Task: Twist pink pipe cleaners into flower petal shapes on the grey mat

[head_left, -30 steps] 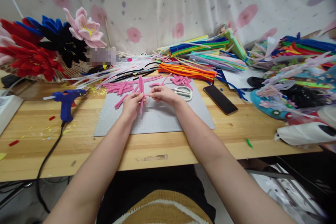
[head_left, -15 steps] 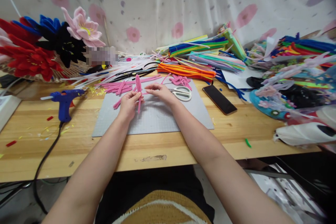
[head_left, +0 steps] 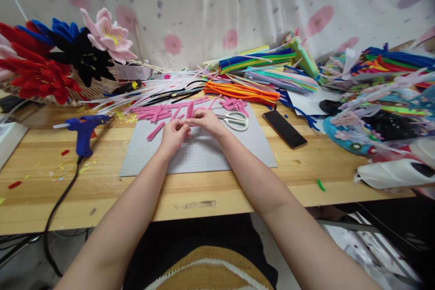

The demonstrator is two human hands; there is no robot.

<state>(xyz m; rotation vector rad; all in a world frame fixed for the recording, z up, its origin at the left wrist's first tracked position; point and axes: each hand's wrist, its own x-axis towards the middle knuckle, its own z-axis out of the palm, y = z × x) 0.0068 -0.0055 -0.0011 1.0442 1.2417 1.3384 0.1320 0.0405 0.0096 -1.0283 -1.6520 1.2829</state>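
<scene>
Over the grey cutting mat [head_left: 210, 158], both hands meet at a folded pink pipe cleaner [head_left: 190, 110], whose loop sticks up above the fingers. My left hand [head_left: 174, 135] is closed, pinching its lower part. My right hand [head_left: 205, 121] is closed as well, fingertips pressed to the same piece beside the left thumb. The pipe cleaner's lower end is hidden by the fingers. Pink pipe cleaner pieces [head_left: 152, 113] lie on the mat's far left. Bent pink pieces [head_left: 235, 105] rest at the far right, behind white-handled scissors [head_left: 237, 120].
A blue glue gun [head_left: 84, 131] stands at left, its cord running off the table edge. A black phone [head_left: 284, 128] lies right of the mat. Bundles of coloured pipe cleaners [head_left: 241, 93] line the back. Fuzzy flowers [head_left: 44, 72] fill the back left; a clutter of craft pieces [head_left: 367, 122] sits at right.
The pink pipe cleaner has shifted right and slightly down, its loop now turned beside the right fingers. My right hand has closed from spread fingers onto it, and the hands have come together.
</scene>
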